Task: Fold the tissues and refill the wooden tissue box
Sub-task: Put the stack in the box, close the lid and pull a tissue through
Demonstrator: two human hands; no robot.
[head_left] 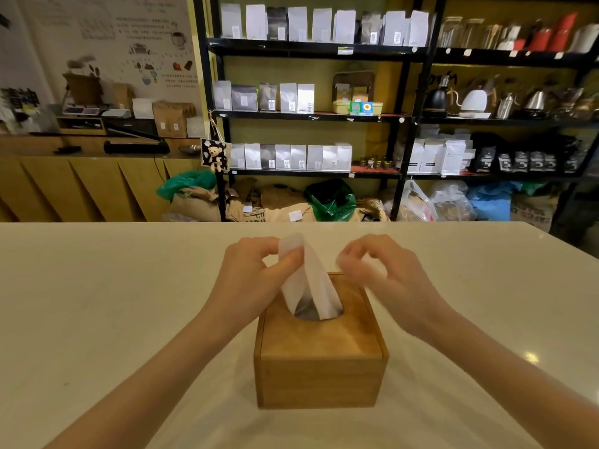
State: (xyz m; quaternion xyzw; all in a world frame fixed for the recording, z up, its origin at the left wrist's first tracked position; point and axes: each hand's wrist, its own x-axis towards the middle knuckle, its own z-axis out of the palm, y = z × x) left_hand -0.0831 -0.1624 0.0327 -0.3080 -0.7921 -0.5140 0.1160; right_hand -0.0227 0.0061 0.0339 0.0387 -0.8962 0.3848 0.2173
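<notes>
A square wooden tissue box [321, 367] stands on the white table [97, 303], straight in front of me. A white tissue [308, 280] sticks up out of the round hole in its lid. My left hand [256, 277] pinches the top of that tissue between thumb and fingers, above the box's far left corner. My right hand [385, 273] hovers over the box's far right corner. Its fingers are curled and blurred, just right of the tissue; whether they touch it I cannot tell.
Beyond the table's far edge stand black shelves [311, 50] with coffee bags, kettles and jars, with sacks and plastic bags on the floor below. A wooden counter [81, 176] with boxes is at the far left.
</notes>
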